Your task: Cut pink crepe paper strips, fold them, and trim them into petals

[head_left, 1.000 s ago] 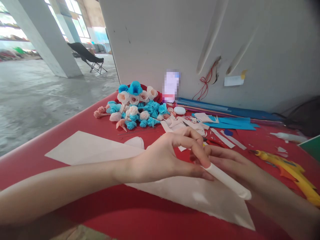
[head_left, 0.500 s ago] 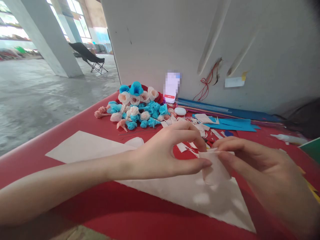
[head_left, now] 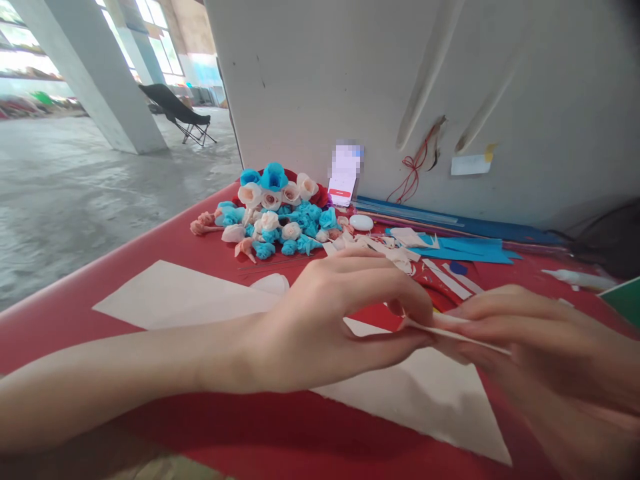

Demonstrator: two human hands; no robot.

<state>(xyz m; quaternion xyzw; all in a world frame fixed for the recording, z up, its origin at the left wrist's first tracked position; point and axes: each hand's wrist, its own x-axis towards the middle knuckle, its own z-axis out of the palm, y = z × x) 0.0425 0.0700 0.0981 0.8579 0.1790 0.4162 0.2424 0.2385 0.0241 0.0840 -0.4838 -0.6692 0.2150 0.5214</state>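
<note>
Between both hands is a small pale pink paper piece point(head_left: 450, 329), seen nearly edge-on. My left hand point(head_left: 330, 320) pinches its left end between thumb and fingers. My right hand point(head_left: 555, 353) grips the right end, with the fingers above and the thumb below. Under the hands, a large pale paper sheet point(head_left: 425, 407) lies flat on the red tabletop point(head_left: 240, 427); my left forearm passes over part of it. A small rounded white paper piece point(head_left: 273, 283) lies beside that sheet, partly hidden by the left hand.
Blue, white and pink paper flowers point(head_left: 280, 213) are heaped at the back left. A phone point(head_left: 344, 175) leans on the wall behind. Paper scraps point(head_left: 400, 253), blue paper point(head_left: 465, 249) and a glue bottle point(head_left: 577, 277) lie toward the back right.
The paper piece has turned from facing me to nearly edge-on. My right hand has rotated and its fingers have closed farther over the paper; my left hand has shifted slightly right.
</note>
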